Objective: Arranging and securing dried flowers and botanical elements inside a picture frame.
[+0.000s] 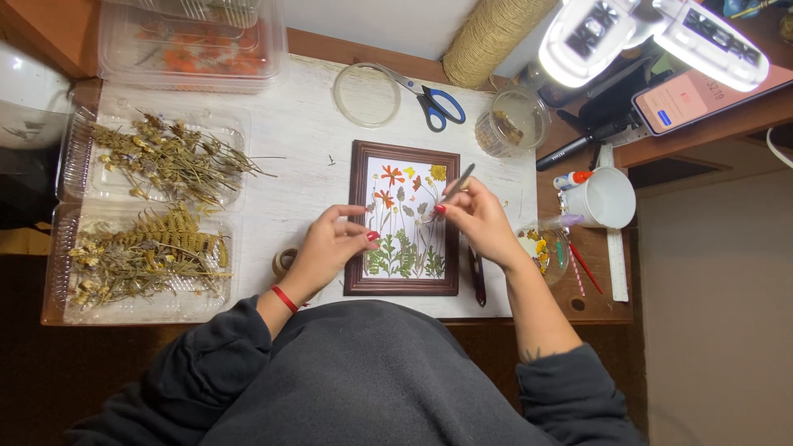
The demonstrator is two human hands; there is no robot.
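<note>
Petals in the frame look brittle, feather-light; right hand pinches slim tweezers closed; left hand, fingers curled, steadies its edge, holding nothing.

Both hands low, fingers pinched

Pink-lit phone screen — far right
</note>
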